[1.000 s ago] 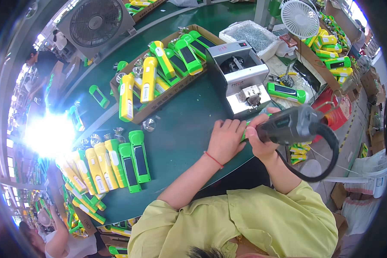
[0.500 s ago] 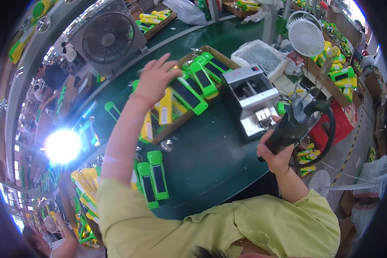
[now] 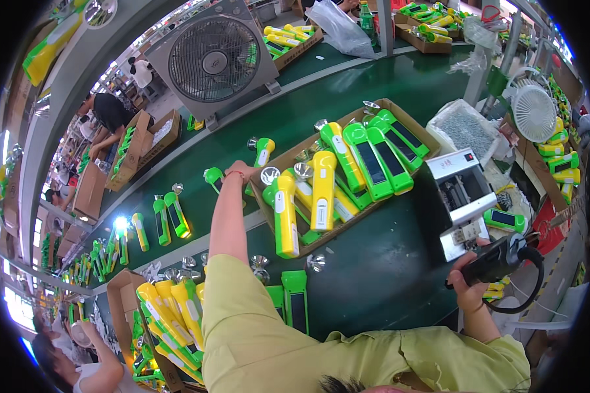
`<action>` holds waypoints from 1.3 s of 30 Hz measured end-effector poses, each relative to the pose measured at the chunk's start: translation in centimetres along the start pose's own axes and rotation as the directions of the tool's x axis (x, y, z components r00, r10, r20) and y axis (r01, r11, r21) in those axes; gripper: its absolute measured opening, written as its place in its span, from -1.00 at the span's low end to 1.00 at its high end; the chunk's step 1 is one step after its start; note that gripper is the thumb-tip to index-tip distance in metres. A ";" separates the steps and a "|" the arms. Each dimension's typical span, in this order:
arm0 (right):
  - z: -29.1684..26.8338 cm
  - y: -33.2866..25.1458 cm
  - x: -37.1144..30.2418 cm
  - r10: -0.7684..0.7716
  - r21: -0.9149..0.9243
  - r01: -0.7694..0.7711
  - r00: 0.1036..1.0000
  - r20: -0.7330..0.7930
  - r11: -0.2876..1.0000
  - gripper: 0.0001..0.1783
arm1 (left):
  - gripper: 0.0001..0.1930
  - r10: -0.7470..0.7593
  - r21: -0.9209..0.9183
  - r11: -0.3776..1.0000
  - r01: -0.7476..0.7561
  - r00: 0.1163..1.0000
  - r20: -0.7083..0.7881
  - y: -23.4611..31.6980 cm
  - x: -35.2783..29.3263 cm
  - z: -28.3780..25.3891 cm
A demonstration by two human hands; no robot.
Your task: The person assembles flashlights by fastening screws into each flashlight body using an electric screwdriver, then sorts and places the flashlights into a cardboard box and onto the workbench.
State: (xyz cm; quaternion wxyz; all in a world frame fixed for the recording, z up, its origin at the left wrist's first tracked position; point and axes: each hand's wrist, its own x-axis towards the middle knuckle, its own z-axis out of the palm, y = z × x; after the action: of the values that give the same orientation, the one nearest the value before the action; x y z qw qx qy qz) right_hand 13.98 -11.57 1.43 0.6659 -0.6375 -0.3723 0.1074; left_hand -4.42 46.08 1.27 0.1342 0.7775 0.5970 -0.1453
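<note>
My right hand [image 3: 471,288] is wrapped round a black electric screwdriver [image 3: 498,263] with a looped cord, at the right by the table's edge. Stretched far forward, my left hand [image 3: 240,171] is at the left end of a cardboard box [image 3: 334,230] full of yellow and green flashlights. Its fingers are mostly hidden, so I cannot tell whether they grip anything. Just beside it is a green flashlight [image 3: 214,175]; a yellow and green flashlight [image 3: 264,152] lies behind it. In the box, a yellow flashlight [image 3: 322,190] stands out next to green ones with dark panels [image 3: 375,160].
A silver and black screw feeder [image 3: 464,190] stands right of the box, with a white tray of screws [image 3: 465,131] behind. A large fan [image 3: 213,59] stands far left. Another flashlight box [image 3: 121,308] is near left. Two green flashlights [image 3: 296,301] lie close by. Co-workers are at left.
My view has turned left, so the scene shifts right. My left hand, raised with spread fingers over the box before, has come down past its left end. The screwdriver stays in my right hand.
</note>
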 end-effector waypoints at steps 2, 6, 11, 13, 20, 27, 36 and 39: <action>1.6 -2.0 0.3 0.138 0.081 -0.137 0.990 -0.009 0.987 -0.40 | -0.05 -0.027 0.028 0.999 0.026 0.999 0.028 1.3 -1.6 0.3; 0.2 -0.3 -0.1 0.088 -0.186 -0.071 0.993 0.083 0.980 -0.81 | -0.08 -0.158 -0.009 0.987 0.162 0.948 -0.277 -1.9 -2.0 2.9; 1.4 -0.7 0.4 0.027 0.056 -0.034 0.992 0.124 0.998 -0.18 | -0.06 -0.132 0.003 0.990 0.143 0.919 -0.372 -9.2 1.0 4.9; 1.9 -1.2 0.6 -0.033 0.094 0.028 0.998 0.050 0.995 -0.16 | -0.06 -0.139 -0.015 0.989 0.145 0.912 -0.386 -10.2 -1.9 2.9; 0.6 -3.2 1.1 -0.130 0.137 0.135 0.991 -0.041 0.981 -0.18 | -0.31 0.185 -0.360 0.875 -0.325 0.910 -0.370 -8.7 -23.4 -0.2; -1.1 -3.0 -0.8 -0.131 0.229 0.125 0.991 0.013 0.965 -0.18 | -0.49 0.180 0.011 0.979 -0.202 0.843 -0.506 -2.7 -40.2 9.8; -4.7 -3.4 -1.6 -0.105 0.307 0.101 0.994 -0.003 0.946 -0.34 | -0.52 0.731 0.642 0.651 -0.405 0.562 -0.388 -2.0 -39.0 11.7; -5.8 -3.4 -0.8 -0.075 0.325 0.072 0.997 -0.003 0.943 -0.48 | -0.55 0.891 0.796 0.266 -0.543 0.455 0.013 -0.5 -39.5 11.1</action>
State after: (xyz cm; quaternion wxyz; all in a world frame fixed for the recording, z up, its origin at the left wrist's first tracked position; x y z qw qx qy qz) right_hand 15.90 -17.08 4.83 0.7637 -0.5044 -0.3759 0.1454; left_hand -15.30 6.84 6.25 -0.2619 0.9578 0.0647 -0.0991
